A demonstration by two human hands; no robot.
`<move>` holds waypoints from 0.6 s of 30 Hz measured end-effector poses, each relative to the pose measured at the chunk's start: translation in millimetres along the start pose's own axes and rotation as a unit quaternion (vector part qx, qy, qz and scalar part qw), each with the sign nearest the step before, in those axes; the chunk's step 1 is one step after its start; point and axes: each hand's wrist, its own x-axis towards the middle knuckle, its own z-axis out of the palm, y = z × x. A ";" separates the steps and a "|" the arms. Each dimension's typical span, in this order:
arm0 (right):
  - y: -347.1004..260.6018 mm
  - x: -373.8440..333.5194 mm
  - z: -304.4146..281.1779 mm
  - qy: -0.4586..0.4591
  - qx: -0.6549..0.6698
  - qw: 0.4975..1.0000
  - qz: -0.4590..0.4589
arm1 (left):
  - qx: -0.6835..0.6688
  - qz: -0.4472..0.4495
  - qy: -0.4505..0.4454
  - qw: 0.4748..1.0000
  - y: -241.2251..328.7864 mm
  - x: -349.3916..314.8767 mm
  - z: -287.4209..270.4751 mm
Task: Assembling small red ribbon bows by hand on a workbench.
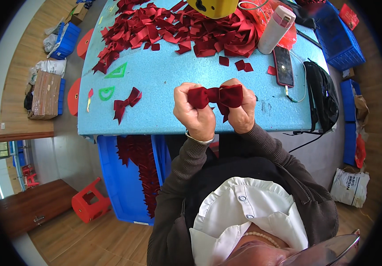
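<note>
A dark red velvet bow (233, 96) is held up over the near part of the light blue table (155, 102). My left hand (194, 111) is closed around its left loop, and my right hand (243, 113) grips the right loop. One ribbon tail hangs down between the hands. To the left, a second dark red bow (127, 105) lies on the table, apart from my hands. A large heap of dark red ribbon pieces (155, 24) covers the far side of the table. Several small red squares (239, 65) lie in front of the heap.
A phone (283, 66) with a cable, a white bottle (276, 31) and a black bag (321, 97) stand or lie at the right. Green stencils (116, 71) lie at the left. Below the table's near edge is a blue crate (111, 177) holding red ribbon; a red stool (90, 201) is beside it.
</note>
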 end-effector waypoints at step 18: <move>7.6 3.5 -3.9 -0.017 -0.042 0.998 -0.047 | -0.030 -0.069 -0.158 0.985 -0.7 10.2 -19.8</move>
